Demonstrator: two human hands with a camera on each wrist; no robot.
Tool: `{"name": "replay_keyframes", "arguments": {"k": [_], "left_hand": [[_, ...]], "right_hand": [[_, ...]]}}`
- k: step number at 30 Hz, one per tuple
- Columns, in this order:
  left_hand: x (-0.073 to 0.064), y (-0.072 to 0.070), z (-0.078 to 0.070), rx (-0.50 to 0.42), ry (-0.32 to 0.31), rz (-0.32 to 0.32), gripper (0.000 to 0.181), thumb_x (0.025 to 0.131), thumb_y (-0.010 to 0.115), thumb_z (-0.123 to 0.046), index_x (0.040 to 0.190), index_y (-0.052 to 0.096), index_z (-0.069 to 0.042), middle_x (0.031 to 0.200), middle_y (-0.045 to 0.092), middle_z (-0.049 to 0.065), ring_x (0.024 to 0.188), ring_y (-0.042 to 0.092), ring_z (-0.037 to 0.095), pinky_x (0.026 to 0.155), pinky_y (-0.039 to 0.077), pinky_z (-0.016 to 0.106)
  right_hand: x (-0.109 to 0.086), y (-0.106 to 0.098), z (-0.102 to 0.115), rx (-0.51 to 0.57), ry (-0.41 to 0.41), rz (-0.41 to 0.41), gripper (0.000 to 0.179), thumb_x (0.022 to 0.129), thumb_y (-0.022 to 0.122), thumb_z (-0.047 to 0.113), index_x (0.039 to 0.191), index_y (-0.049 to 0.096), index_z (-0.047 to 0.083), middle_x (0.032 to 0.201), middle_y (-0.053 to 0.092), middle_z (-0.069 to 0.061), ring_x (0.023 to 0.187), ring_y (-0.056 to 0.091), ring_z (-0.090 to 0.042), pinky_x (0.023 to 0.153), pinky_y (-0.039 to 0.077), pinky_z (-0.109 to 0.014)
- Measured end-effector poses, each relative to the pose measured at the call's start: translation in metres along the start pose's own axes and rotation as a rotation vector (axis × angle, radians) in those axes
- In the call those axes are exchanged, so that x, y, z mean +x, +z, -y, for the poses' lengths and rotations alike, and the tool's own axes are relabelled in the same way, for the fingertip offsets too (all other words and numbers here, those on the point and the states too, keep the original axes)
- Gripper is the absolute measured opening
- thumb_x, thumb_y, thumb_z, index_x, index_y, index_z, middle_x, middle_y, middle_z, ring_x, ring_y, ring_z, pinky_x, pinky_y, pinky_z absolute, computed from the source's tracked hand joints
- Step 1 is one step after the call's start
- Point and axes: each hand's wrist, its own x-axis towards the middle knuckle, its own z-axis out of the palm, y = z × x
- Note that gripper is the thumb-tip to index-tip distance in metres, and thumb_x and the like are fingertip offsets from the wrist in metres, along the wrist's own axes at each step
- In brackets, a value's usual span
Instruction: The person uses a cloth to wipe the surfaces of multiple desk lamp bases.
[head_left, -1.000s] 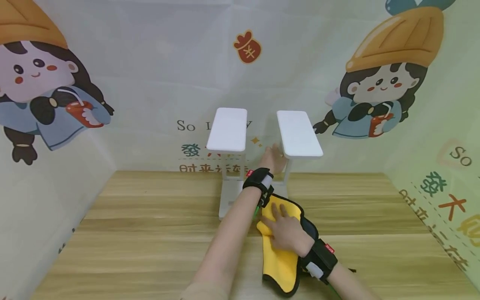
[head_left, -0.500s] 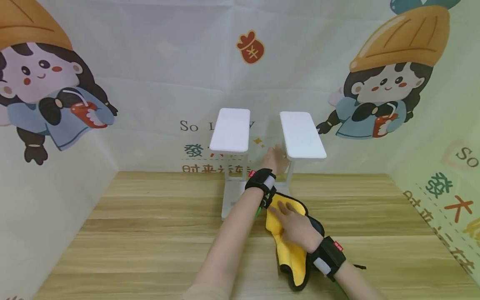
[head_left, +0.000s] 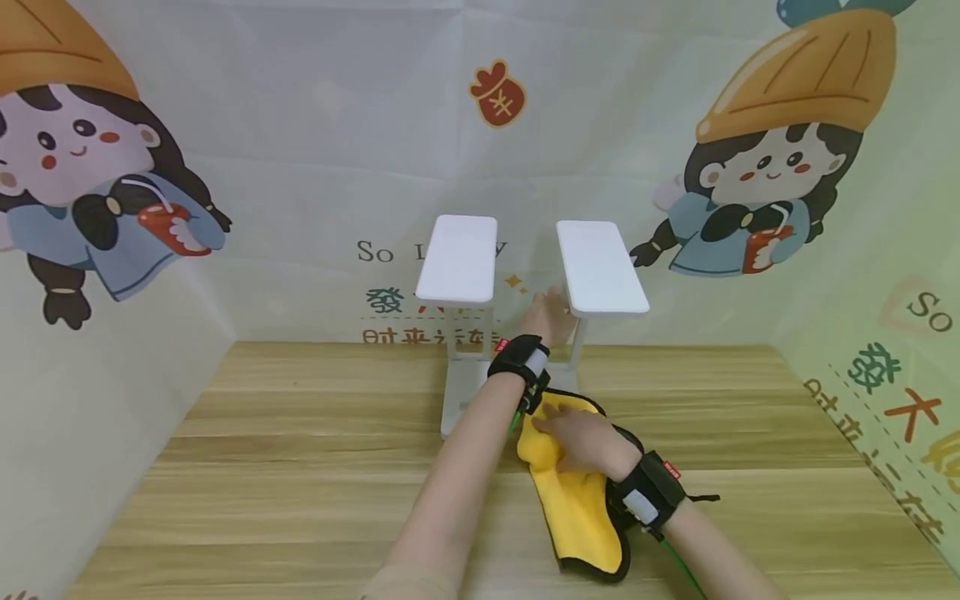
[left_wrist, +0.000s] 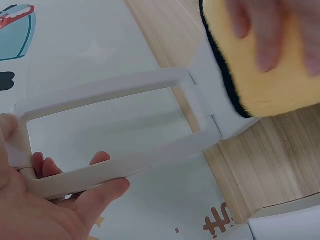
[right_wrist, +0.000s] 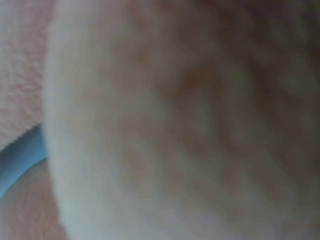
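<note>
Two white folding phone stands stand at the back of the table. My left hand (head_left: 547, 317) reaches behind the top plate of the right stand (head_left: 602, 267). In the left wrist view, its thumb and fingers grip the upper end of that stand's frame (left_wrist: 125, 167). My right hand (head_left: 588, 437) presses extended fingers on a yellow cleaning cloth (head_left: 581, 521) with black edging. A corner of the cloth lies over the stand's base (left_wrist: 232, 122), and the rest trails toward me on the table. A blurred pale surface fills most of the right wrist view.
The left stand (head_left: 457, 258) is close beside my left forearm. Beneath everything is a wood-grain table (head_left: 300, 467). A printed backdrop (head_left: 337, 125) rises behind the table and along both sides.
My right hand and the cloth shift slightly right, then back left over the base. The cloth's near part folds and spreads again. My left hand keeps its grip on the stand.
</note>
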Motion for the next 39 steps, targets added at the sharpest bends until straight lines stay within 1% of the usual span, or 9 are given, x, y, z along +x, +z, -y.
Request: {"name": "replay_keyframes", "arguments": {"k": [7,14,19,26,28,31,33,36,39], "left_hand": [[-0.001,-0.001,-0.001,0.009,0.001,-0.009,0.056,0.1,0.043,-0.037,0.145,0.033,-0.005,0.144,0.041,0.021,0.122,0.052,0.036,0.096,0.047,0.045],[-0.001,0.001,-0.002,0.022,0.006,-0.003,0.054,0.1,0.041,-0.038,0.143,0.035,-0.006,0.143,0.041,0.02,0.117,0.054,0.034,0.091,0.048,0.043],[-0.001,0.001,-0.003,0.022,0.011,-0.009,0.051,0.099,0.043,-0.038,0.139,0.039,-0.006,0.138,0.044,0.02,0.112,0.057,0.033,0.092,0.048,0.043],[-0.002,0.0,-0.002,0.025,0.005,-0.009,0.052,0.1,0.041,-0.037,0.143,0.036,-0.007,0.142,0.042,0.019,0.115,0.055,0.033,0.09,0.049,0.042],[-0.002,-0.001,-0.002,0.024,0.007,-0.012,0.052,0.1,0.041,-0.037,0.142,0.036,-0.007,0.141,0.043,0.02,0.116,0.055,0.033,0.091,0.049,0.042],[-0.003,-0.002,-0.002,0.025,0.009,-0.027,0.052,0.1,0.042,-0.037,0.142,0.038,-0.006,0.14,0.045,0.02,0.117,0.055,0.033,0.093,0.048,0.043],[-0.006,-0.003,-0.003,0.026,0.005,-0.038,0.051,0.1,0.042,-0.036,0.141,0.038,-0.006,0.138,0.046,0.019,0.115,0.056,0.033,0.092,0.049,0.042],[-0.009,-0.003,-0.003,0.033,-0.001,-0.048,0.048,0.1,0.042,-0.035,0.138,0.042,-0.006,0.134,0.049,0.018,0.109,0.059,0.031,0.084,0.051,0.038],[-0.01,-0.004,-0.004,0.024,0.003,-0.032,0.047,0.1,0.041,-0.035,0.137,0.042,-0.006,0.135,0.049,0.018,0.106,0.06,0.029,0.078,0.05,0.034]], "right_hand": [[0.008,0.002,-0.009,0.144,0.061,-0.045,0.086,0.071,0.082,0.019,0.143,0.039,0.0,0.154,0.024,-0.026,0.142,0.02,-0.048,0.108,0.033,-0.056],[0.003,0.001,0.004,0.035,0.036,-0.069,0.062,0.07,0.081,0.007,0.128,0.058,-0.001,0.139,0.047,-0.027,0.126,0.044,-0.047,0.099,0.043,-0.053],[0.01,-0.001,-0.003,0.115,0.14,-0.058,0.085,0.067,0.085,0.017,0.139,0.044,-0.004,0.152,0.029,-0.024,0.141,0.026,-0.044,0.111,0.031,-0.052],[0.004,0.009,0.014,-0.062,0.045,-0.156,0.057,0.068,0.082,0.004,0.12,0.061,-0.003,0.121,0.06,-0.026,0.104,0.059,-0.043,0.086,0.05,-0.05],[0.006,0.007,0.009,-0.001,0.086,-0.147,0.066,0.067,0.083,0.008,0.127,0.057,-0.002,0.13,0.057,-0.024,0.114,0.055,-0.042,0.093,0.048,-0.049],[0.012,0.004,-0.006,0.132,0.139,-0.098,0.089,0.066,0.086,0.02,0.14,0.042,-0.004,0.148,0.038,-0.022,0.136,0.036,-0.043,0.106,0.038,-0.05],[0.011,0.005,-0.008,0.14,0.138,-0.091,0.091,0.068,0.085,0.023,0.142,0.039,-0.004,0.152,0.031,-0.023,0.14,0.028,-0.042,0.108,0.035,-0.051],[0.002,0.012,0.001,0.052,0.094,-0.14,0.07,0.073,0.08,0.017,0.134,0.05,-0.003,0.142,0.045,-0.026,0.127,0.046,-0.044,0.097,0.045,-0.051],[-0.006,0.015,0.009,0.023,0.106,-0.221,0.054,0.077,0.077,0.012,0.124,0.058,-0.004,0.122,0.061,-0.025,0.101,0.062,-0.04,0.081,0.052,-0.047]]}}
